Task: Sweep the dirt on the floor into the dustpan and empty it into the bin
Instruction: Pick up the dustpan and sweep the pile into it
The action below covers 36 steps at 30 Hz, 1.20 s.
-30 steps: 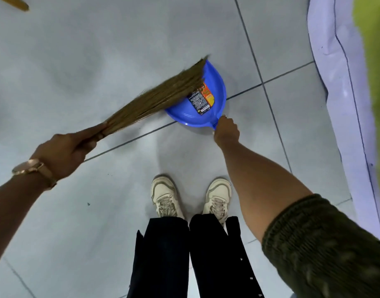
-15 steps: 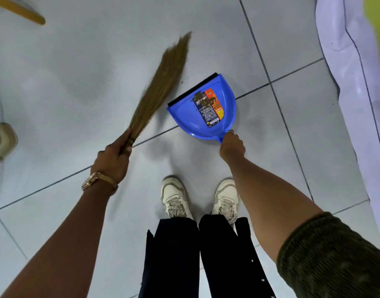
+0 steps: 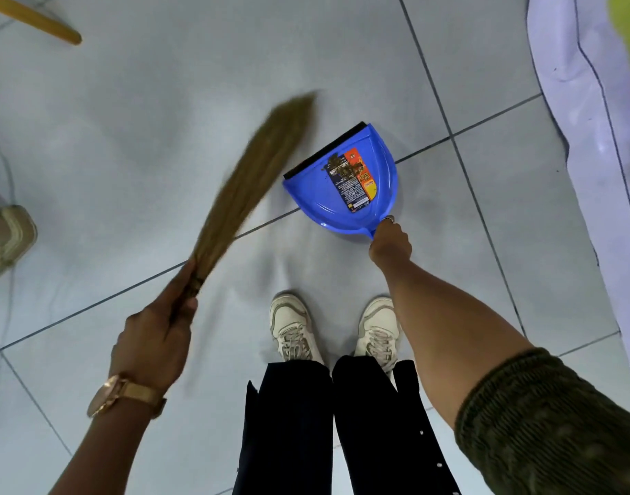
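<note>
Left hand (image 3: 153,337) grips the grass broom (image 3: 256,173), bristles blurred beside the blue dustpan (image 3: 342,187); right-hand fingers (image 3: 390,241) clasp its handle. Short, low strokes toward the black lip should serve best

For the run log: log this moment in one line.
left hand: grips broom | right hand: holds dustpan on floor | broom blurred, beside pan
</note>
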### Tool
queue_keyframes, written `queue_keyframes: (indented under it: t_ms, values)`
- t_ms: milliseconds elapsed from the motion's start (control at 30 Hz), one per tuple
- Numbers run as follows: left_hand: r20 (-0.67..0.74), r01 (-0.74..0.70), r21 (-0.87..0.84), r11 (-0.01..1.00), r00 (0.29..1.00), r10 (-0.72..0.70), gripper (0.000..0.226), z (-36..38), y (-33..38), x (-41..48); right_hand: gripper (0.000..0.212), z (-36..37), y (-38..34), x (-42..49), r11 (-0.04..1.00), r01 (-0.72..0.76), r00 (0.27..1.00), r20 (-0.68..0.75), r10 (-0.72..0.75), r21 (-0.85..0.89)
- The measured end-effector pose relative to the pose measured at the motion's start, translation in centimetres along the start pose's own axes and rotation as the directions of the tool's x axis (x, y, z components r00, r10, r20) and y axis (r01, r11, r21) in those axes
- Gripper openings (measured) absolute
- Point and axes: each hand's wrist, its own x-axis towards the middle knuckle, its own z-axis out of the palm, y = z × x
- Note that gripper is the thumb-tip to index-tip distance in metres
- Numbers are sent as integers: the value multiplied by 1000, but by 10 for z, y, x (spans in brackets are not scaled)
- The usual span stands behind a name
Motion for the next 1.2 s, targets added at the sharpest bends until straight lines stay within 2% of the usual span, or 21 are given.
queue_keyframes:
  t_ms: [67, 167, 400, 600, 700, 833, 1000, 1100, 1200]
  values:
    - [1, 50, -24, 998, 999, -50, 52, 4, 0, 11, 38, 0, 0, -1, 1000, -4, 1000, 5, 4, 4]
    - [80, 89, 4, 996, 993, -89, 51, 16, 10, 21, 41, 0, -2, -2, 1000, -15, 1000, 9, 15, 9]
    - [199, -15, 88, 996, 980, -3, 53, 31, 36, -31, 37, -9, 1, -12, 1000, 7, 999, 32, -7, -13]
    - [99, -65, -52, 997, 993, 70, 55, -2, 46, -86, 36, -35, 14, -50, 997, -34, 999, 18, 33, 63]
    - [29, -98, -60, 993, 995, 100, 57, -31, 55, -95, 33, -56, 32, -85, 991, -50, 999, -11, 51, 122]
    - [2, -115, 40, 993, 993, 115, 57, -60, 76, -90, 33, -86, 58, -136, 973, -115, 993, -9, 119, 200]
    - [87, -188, 176, 966, 981, 175, 56, -77, 122, -102, 37, -125, 93, -218, 904, -206, 971, -34, 236, 374]
    - [186, -286, 285, 915, 953, 240, 57, -77, 158, -117, 36, -149, 113, -263, 840, -266, 950, -21, 313, 472]
    - [264, -434, 378, 818, 897, 353, 58, -76, 197, -147, 36, -169, 140, -314, 771, -315, 920, -24, 392, 553]
